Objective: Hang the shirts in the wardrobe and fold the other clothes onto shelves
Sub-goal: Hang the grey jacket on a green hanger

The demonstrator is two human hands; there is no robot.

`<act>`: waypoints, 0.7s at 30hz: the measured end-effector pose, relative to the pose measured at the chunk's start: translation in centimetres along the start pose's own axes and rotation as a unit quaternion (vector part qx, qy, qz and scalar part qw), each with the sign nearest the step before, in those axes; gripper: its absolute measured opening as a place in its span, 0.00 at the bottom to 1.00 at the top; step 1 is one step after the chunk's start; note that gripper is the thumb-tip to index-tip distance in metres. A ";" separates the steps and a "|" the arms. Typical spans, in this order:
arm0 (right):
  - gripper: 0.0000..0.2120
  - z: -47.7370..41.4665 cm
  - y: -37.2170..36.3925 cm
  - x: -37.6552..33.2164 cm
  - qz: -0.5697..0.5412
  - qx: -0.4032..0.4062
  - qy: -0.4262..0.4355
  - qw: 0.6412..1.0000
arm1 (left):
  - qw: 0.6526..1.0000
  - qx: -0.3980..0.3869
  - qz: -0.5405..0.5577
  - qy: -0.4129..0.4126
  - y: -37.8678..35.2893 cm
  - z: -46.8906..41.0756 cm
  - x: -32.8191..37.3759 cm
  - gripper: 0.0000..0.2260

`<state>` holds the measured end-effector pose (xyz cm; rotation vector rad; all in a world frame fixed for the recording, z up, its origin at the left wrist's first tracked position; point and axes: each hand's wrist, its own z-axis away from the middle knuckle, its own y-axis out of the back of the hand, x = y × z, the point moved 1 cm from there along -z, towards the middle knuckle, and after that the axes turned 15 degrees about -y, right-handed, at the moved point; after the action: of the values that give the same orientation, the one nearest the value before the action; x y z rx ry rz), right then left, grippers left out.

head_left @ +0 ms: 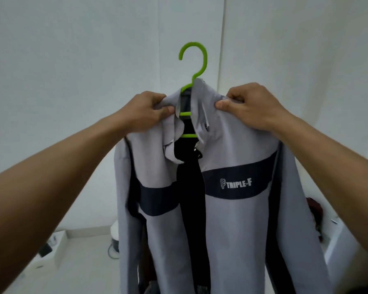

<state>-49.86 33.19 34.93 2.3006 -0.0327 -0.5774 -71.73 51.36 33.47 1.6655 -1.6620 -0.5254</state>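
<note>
A grey jacket (pixel 232 225) with a dark navy chest band and white "TRIPLE-F" lettering hangs open in front of me on a lime green plastic hanger (pixel 193 66). The hanger's hook rises free above the collar, hooked on nothing. My left hand (pixel 146 112) pinches the left side of the collar. My right hand (pixel 250 105) pinches the right side of the collar and shoulder. Both arms are raised, holding the garment in the air. The jacket's dark lining shows down the open front.
White walls fill the background, with a vertical corner edge (pixel 221 39) right of the hanger. On the floor at the lower left sits a white box (pixel 57 245). A white round object (pixel 114 232) stands behind the jacket. Dark red cloth (pixel 316 211) lies at the right.
</note>
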 end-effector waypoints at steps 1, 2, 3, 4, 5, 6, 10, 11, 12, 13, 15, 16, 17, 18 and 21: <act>0.24 0.1 -0.2 0.2 0.006 -0.001 0.000 1.000 | 1.000 0.004 0.000 -0.003 -0.4 -0.2 0.1 0.09; 0.23 0.1 -0.1 0.5 0.008 0.001 -0.001 1.000 | 1.000 0.015 0.002 -0.010 -0.6 -0.5 0.3 0.09; 0.23 0.3 -0.1 0.7 0.003 -0.001 0.000 1.000 | 1.000 0.024 0.002 -0.018 -0.8 -0.7 0.5 0.09; 0.23 0.3 0.1 1.0 -0.002 -0.006 0.001 1.000 | 0.999 0.029 0.000 -0.026 -0.9 -0.9 0.8 0.10; 0.23 0.5 0.4 1.3 -0.007 -0.017 0.001 1.000 | 0.999 0.034 -0.004 -0.030 -1.1 -1.1 1.0 0.11; 0.21 0.7 0.8 1.6 -0.009 -0.030 -0.003 1.000 | 0.999 0.043 -0.007 -0.030 -1.2 -1.3 1.2 0.12; 0.14 0.9 2.3 4.2 -0.042 -0.122 -0.046 0.991 | 0.996 0.068 -0.038 -0.033 -1.2 -2.0 1.8 0.15; 0.16 0.9 2.6 5.0 -0.044 -0.144 -0.052 0.987 | 0.996 0.069 -0.049 -0.035 -1.2 -2.2 1.9 0.16; 0.19 1.1 2.6 5.7 -0.039 -0.161 -0.057 0.985 | 0.995 0.069 -0.060 -0.037 -1.3 -2.3 2.2 0.16; 0.22 1.3 2.5 6.2 -0.028 -0.167 -0.062 0.984 | 0.995 0.068 -0.065 -0.038 -1.4 -2.4 2.4 0.16; 0.26 1.8 1.9 6.6 -0.016 -0.147 -0.065 0.987 | 0.995 0.061 -0.071 -0.039 -1.8 -2.5 3.0 0.17; 0.25 2.0 1.6 6.6 -0.018 -0.127 -0.059 0.990 | 0.995 0.057 -0.072 -0.041 -2.0 -2.5 3.2 0.17; 0.25 2.1 1.3 6.6 -0.027 -0.109 -0.053 0.992 | 0.995 0.053 -0.070 -0.042 -2.1 -2.5 3.4 0.18; 0.24 2.1 1.0 6.6 -0.042 -0.091 -0.051 0.994 | 0.996 0.047 -0.068 -0.042 -2.1 -2.6 3.5 0.18; 0.24 2.1 0.8 6.6 -0.081 -0.053 -0.047 0.994 | 0.996 0.014 -0.073 -0.043 -2.2 -2.5 3.8 0.16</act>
<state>-44.68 29.97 31.55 2.1843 0.1382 -0.7521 -68.12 47.95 34.26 1.8175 -1.6220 -0.6571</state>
